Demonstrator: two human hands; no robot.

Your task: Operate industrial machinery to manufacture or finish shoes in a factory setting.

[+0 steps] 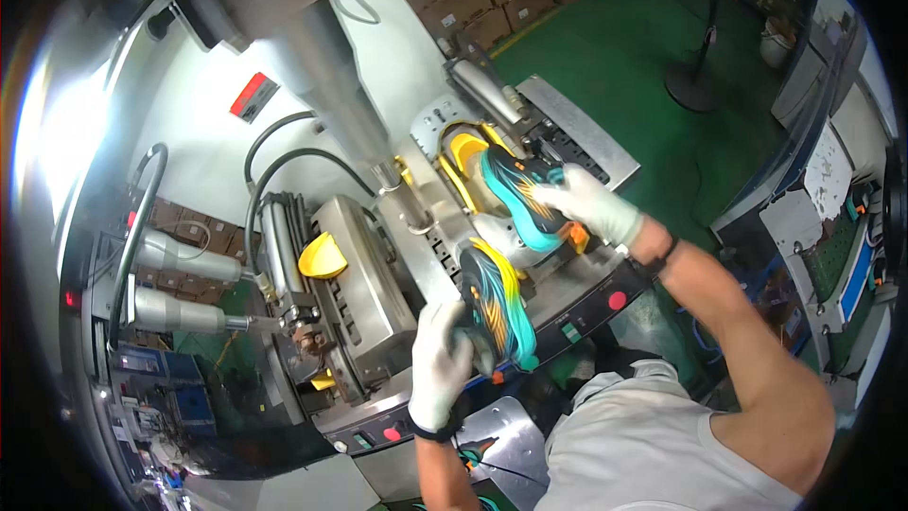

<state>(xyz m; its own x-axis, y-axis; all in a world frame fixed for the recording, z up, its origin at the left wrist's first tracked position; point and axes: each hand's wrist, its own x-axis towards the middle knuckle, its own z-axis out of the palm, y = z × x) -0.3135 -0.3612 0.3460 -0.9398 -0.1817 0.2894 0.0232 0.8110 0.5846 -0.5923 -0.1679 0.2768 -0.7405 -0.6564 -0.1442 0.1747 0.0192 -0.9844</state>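
My right hand (588, 205), in a white glove, is closed on a black, teal and orange sports shoe (518, 191). This shoe lies at the machine's right station, its toe toward a yellow curved pad (467, 149). With my left hand (441, 357), also gloved in white, I hold a second sports shoe (494, 301) by its side near the heel. It is tilted, with the yellow, teal and black side showing, close to the machine's front edge. My left fingers are partly hidden and slightly blurred.
A metal cylinder (484, 91) flanks the right station. At the left station is a steel block (364, 260) with a yellow pad (323, 255). Red buttons (617, 300) sit on the front panel. A rack (856, 260) stands at right, and stacked cartons (454, 14) are behind.
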